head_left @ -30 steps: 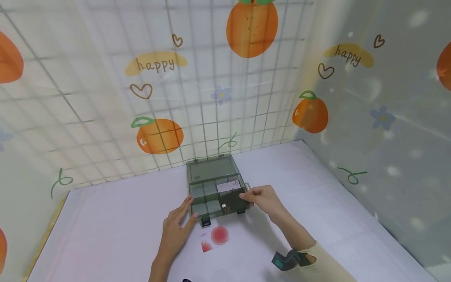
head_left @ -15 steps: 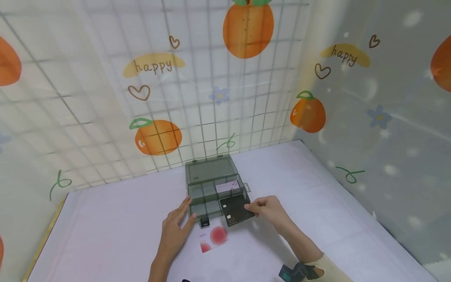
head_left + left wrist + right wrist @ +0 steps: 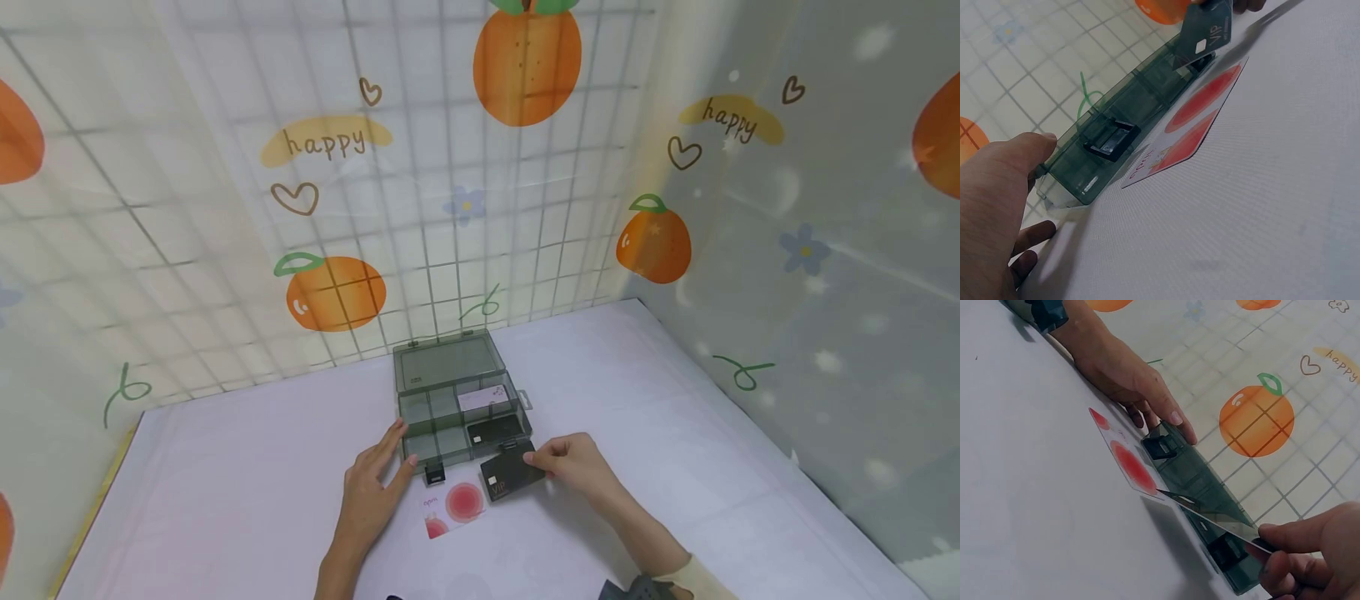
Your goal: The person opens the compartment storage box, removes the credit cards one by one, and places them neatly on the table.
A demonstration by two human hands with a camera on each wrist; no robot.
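Observation:
My right hand (image 3: 577, 462) pinches a black VIP card (image 3: 512, 473) by its right edge, between thumb and fingers. The card is tilted above the tablecloth, just in front of a translucent green compartment box (image 3: 450, 364) whose lid lies back. Another black card (image 3: 491, 430) is in the box's front right compartment. Behind it, a pale pink-white card (image 3: 483, 398) lies in the back right compartment. My left hand (image 3: 369, 483) rests against the box's left side, thumb (image 3: 1038, 147) at the front corner. A white card with red circles (image 3: 457, 508) lies flat in front of the box.
A black front latch (image 3: 435, 473) hangs down from the box near my left thumb. Curtains printed with oranges (image 3: 337, 293) rise behind the table and at its right. White cloth (image 3: 225, 483) covers the table. A dark object (image 3: 395, 597) shows at the bottom edge.
The black VIP card has come out of the front right compartment toward the front with my right hand, uncovering another black card there. My left hand has stayed at the box.

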